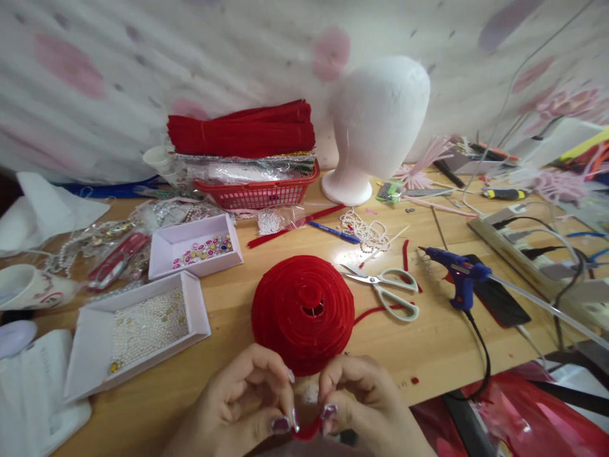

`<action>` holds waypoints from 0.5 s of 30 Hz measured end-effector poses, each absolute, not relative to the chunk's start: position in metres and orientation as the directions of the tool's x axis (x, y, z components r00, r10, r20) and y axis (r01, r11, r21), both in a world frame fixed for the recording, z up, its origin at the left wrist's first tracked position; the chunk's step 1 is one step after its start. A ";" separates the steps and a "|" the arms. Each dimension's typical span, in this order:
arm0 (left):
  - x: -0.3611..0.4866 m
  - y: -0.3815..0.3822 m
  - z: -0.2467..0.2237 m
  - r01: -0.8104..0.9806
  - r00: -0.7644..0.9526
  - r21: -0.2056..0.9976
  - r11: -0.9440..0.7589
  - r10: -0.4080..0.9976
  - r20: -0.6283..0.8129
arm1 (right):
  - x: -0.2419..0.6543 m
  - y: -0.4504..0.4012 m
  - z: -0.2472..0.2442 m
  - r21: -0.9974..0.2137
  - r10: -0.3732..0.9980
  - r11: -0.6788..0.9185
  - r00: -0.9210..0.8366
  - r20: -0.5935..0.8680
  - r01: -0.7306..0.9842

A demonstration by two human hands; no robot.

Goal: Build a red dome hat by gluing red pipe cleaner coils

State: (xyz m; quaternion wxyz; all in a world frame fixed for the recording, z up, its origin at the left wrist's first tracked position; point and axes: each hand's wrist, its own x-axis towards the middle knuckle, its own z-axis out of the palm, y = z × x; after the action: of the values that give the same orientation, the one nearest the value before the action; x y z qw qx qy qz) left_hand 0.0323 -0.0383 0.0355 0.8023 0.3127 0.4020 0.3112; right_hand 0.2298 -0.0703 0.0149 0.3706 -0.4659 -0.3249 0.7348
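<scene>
A short red fuzzy strip [307, 433] hangs in a curve between my two hands at the bottom centre. My left hand [252, 406] pinches one end between thumb and fingertips. The other end is pinched by my right hand [352, 403]. Just beyond my fingers sits a round red coiled piece [304, 311], domed, with a small opening near its top. White-handled scissors [390, 292] lie partly open to its right, over red strips. Farther right, a blue glue gun [459, 273] rests beside a black phone [499, 292].
Two white trays hold gems [159, 257] and pearls [88, 346] at the left. Behind are a red basket [266, 193] of supplies and a white foam head [380, 120]. A power strip [518, 254], cables and pink flowers [566, 105] occupy the right.
</scene>
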 end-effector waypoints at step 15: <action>0.041 -0.042 0.019 -0.393 0.517 0.691 0.607 0.767 -0.379 | 0.238 -0.078 0.020 -0.929 0.913 -0.367 -0.209 -0.349 -0.051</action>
State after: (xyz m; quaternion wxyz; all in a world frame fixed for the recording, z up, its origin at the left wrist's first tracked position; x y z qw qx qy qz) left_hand 0.0411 -0.0418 0.0188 0.8275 0.2715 0.3443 0.3507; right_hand 0.2379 -0.0782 0.0199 0.3698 -0.5086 -0.4240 0.6518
